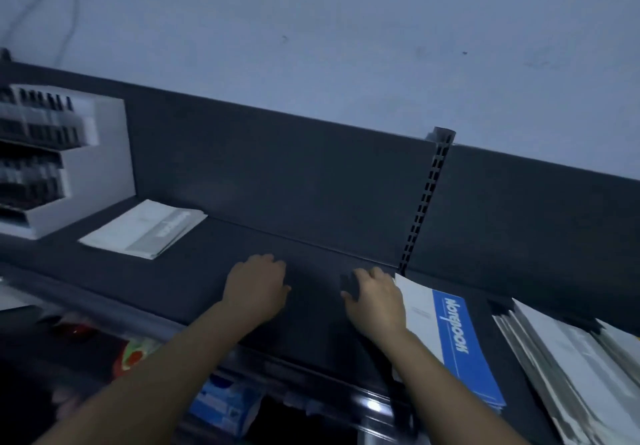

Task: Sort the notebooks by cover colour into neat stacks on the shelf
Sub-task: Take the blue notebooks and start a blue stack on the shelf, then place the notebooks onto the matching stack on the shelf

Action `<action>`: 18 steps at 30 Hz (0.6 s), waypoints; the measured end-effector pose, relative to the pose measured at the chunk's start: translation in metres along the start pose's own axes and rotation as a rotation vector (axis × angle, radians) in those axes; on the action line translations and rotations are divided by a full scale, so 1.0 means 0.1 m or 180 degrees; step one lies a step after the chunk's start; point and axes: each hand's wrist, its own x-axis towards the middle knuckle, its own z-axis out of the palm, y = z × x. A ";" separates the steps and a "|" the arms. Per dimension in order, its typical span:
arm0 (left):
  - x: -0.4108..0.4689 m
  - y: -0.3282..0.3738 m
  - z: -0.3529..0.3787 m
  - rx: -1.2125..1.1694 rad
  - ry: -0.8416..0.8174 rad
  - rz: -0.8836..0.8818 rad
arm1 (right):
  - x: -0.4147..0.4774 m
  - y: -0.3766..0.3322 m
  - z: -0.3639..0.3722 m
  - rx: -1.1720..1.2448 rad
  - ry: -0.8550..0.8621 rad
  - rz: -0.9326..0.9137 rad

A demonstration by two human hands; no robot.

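Note:
My left hand (256,289) and my right hand (375,301) rest palm down on the dark shelf (173,278), with a black notebook (317,309) between them. It barely stands out from the shelf. My right thumb and fingers pinch its far right corner, and my left hand holds its left side. A blue-and-white notebook (453,337) lies just right of my right hand. A white notebook stack (147,230) lies at the far left of the shelf.
Further right, several pale notebooks (568,368) lie fanned out. A white display box of dark pens (48,157) stands at the far left. A slotted upright (427,199) divides the dark back panel. Packaged goods (221,403) sit on the shelf below.

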 end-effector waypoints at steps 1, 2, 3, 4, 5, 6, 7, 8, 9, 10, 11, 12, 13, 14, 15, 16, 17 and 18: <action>-0.01 -0.15 -0.03 0.0117 -0.0007 -0.0074 | 0.04 -0.14 0.04 -0.0013 -0.0057 -0.0115; -0.01 -0.30 -0.07 0.0213 -0.0019 -0.0149 | 0.08 -0.28 0.08 -0.0027 -0.0108 -0.0219; -0.02 -0.46 -0.10 0.0287 -0.0013 -0.0213 | 0.13 -0.42 0.13 -0.0036 -0.0143 -0.0313; -0.04 -0.62 -0.12 0.0352 0.0011 -0.0267 | 0.17 -0.57 0.17 -0.0038 -0.0169 -0.0392; -0.05 -0.78 -0.14 0.0409 0.0038 -0.0307 | 0.21 -0.72 0.22 -0.0035 -0.0196 -0.0456; -0.05 -0.94 -0.14 0.0455 0.0056 -0.0339 | 0.25 -0.87 0.26 -0.0031 -0.0226 -0.0507; -0.06 -1.11 -0.15 0.0486 0.0067 -0.0365 | 0.30 -1.03 0.30 -0.0020 -0.0258 -0.0547; -0.06 -1.24 -0.15 0.0509 0.0061 -0.0393 | 0.33 -1.16 0.33 -0.0016 -0.0295 -0.0573; -0.06 -1.40 -0.16 0.0534 0.0059 -0.0417 | 0.38 -1.32 0.38 -0.0015 -0.0329 -0.0599; -0.06 -1.54 -0.17 0.0561 0.0048 -0.0434 | 0.41 -1.46 0.42 -0.0011 -0.0374 -0.0612; -0.05 -1.68 -0.17 0.0599 0.0037 -0.0447 | 0.44 -1.59 0.46 -0.0002 -0.0407 -0.0622; -0.05 -1.84 -0.17 0.0628 0.0019 -0.0464 | 0.48 -1.75 0.51 0.0021 -0.0435 -0.0635; -0.05 -2.00 -0.17 0.0645 0.0011 -0.0483 | 0.51 -1.89 0.56 0.0042 -0.0465 -0.0648; -0.04 -2.15 -0.16 0.0661 -0.0008 -0.0504 | 0.55 -2.02 0.60 0.0062 -0.0505 -0.0656; -0.04 -2.29 -0.16 0.0683 -0.0023 -0.0522 | 0.58 -2.15 0.64 0.0084 -0.0541 -0.0668; -0.03 -2.42 -0.15 0.0704 -0.0030 -0.0536 | 0.61 -2.26 0.68 0.0106 -0.0576 -0.0673; -0.01 -2.54 -0.13 0.0712 -0.0045 -0.0556 | 0.65 -2.36 0.72 0.0125 -0.0605 -0.0676; 0.01 -2.65 -0.12 0.0701 -0.0062 -0.0579 | 0.68 -2.46 0.75 0.0153 -0.0631 -0.0676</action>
